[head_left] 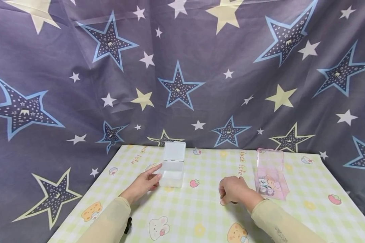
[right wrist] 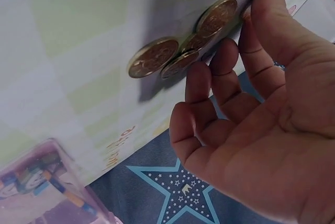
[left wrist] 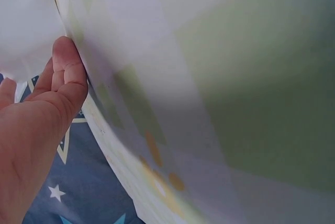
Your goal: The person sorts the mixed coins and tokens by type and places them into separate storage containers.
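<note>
A small white plastic box (head_left: pixel 171 182) stands on the table with its lid (head_left: pixel 174 151) raised at the back. My left hand (head_left: pixel 143 184) is at its left side, index finger stretched out and fingertips right at the wall; in the left wrist view, the white box (left wrist: pixel 29 17) fills the upper left corner beside the fingers. My right hand (head_left: pixel 235 190) is low over the table, right of the white box. The right wrist view shows several gold-coloured coins (right wrist: pixel 154 56) by its loosely bent fingers (right wrist: pixel 199 85), thumb apart from them. From the head view the hand hides most of these coins.
A clear pink box (head_left: pixel 281 189) with its lid up and colourful cartoon figures showing in it stands to the right of my right hand. A checked tablecloth (head_left: pixel 207 209) with printed pictures covers the table. A star-patterned curtain (head_left: pixel 182 114) hangs behind the far edge.
</note>
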Motion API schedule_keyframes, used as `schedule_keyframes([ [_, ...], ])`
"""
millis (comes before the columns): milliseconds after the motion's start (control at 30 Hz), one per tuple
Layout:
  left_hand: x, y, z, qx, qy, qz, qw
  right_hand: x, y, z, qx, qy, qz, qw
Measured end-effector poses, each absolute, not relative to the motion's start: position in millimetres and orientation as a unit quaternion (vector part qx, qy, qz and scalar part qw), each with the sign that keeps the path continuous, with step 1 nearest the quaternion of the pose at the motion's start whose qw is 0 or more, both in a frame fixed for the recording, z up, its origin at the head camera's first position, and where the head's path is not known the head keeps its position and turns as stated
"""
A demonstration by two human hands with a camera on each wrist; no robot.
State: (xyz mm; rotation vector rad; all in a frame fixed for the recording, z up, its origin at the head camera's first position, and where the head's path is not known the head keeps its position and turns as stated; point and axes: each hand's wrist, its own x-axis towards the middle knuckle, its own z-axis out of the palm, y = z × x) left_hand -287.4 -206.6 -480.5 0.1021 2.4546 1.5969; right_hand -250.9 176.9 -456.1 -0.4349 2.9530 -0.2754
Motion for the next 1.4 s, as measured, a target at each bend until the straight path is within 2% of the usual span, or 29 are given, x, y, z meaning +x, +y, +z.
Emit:
schedule_keyframes([
  [1400,-294.1,-206.5,-487.9,0.024,0.829,0.549,0.106,-249.9,179.4,-458.4,-0.139,0.981,-0.104,0.084],
])
